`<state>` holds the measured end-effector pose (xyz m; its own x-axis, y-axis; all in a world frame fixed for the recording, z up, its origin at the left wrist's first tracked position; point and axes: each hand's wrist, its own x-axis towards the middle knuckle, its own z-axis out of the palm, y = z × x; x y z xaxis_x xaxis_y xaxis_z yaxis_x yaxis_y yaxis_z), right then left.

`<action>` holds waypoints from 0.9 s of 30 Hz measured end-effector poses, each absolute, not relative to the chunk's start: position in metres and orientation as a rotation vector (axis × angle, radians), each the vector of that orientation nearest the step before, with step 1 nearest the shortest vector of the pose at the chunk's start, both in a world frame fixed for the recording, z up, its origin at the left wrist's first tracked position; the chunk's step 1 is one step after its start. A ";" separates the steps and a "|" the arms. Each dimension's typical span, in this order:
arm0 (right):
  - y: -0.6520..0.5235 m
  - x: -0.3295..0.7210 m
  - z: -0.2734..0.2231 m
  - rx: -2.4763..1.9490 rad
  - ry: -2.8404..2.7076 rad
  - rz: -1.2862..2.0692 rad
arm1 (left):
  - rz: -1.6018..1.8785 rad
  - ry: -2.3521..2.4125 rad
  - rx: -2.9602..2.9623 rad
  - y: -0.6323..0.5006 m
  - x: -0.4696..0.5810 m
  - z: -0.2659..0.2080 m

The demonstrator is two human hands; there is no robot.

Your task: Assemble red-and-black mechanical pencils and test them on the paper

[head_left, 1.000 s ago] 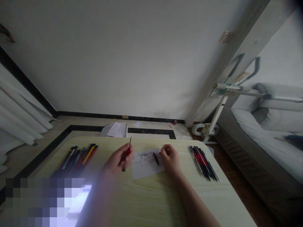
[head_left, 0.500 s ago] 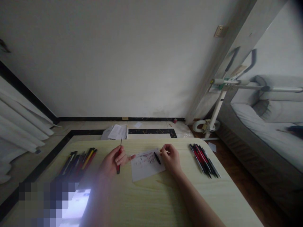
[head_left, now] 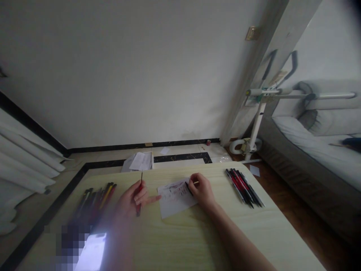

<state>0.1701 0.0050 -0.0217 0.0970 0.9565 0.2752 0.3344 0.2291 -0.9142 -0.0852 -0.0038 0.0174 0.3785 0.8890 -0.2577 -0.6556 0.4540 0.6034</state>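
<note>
My left hand (head_left: 137, 197) is closed around a red pen (head_left: 138, 209), which stands nearly upright with a thin dark rod pointing up from its top. One finger of that hand stretches right to the edge of a white sheet of paper (head_left: 176, 207) with dark and reddish marks. My right hand (head_left: 202, 190) rests at the paper's right side, thumb and fingertips together; whatever they hold is too small to make out. Against these fingers lies a slim black piece (head_left: 188, 188), like a pen part, partly covered by the hand.
Several black and red pens (head_left: 244, 188) lie bundled on the right of the pale wooden table (head_left: 166, 244). More pens (head_left: 97, 197) lie at the left, blurred. A bright screen (head_left: 91, 250) glows at the lower left. Beyond the table, papers (head_left: 141, 161) lie in a box on the floor.
My right hand has shifted left over the paper and now partly covers the black piece. My left hand still holds the red pen, slightly lower. The view has tilted a little.
</note>
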 end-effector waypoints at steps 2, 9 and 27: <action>0.005 0.171 -0.022 -1.335 -1.417 0.706 | 1.012 0.610 0.452 -0.003 -0.082 0.016; 0.010 0.173 -0.025 -1.389 -1.348 0.612 | 0.977 0.592 0.461 0.006 -0.071 0.008; 0.003 0.175 -0.033 -1.474 -1.416 0.661 | 1.025 0.568 0.460 0.002 -0.063 -0.002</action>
<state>0.1746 0.0032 -0.0325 0.1821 0.9570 0.2257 0.4413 0.1256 -0.8885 -0.0627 0.0021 -0.0018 0.3994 0.8893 -0.2227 -0.6606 0.4477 0.6026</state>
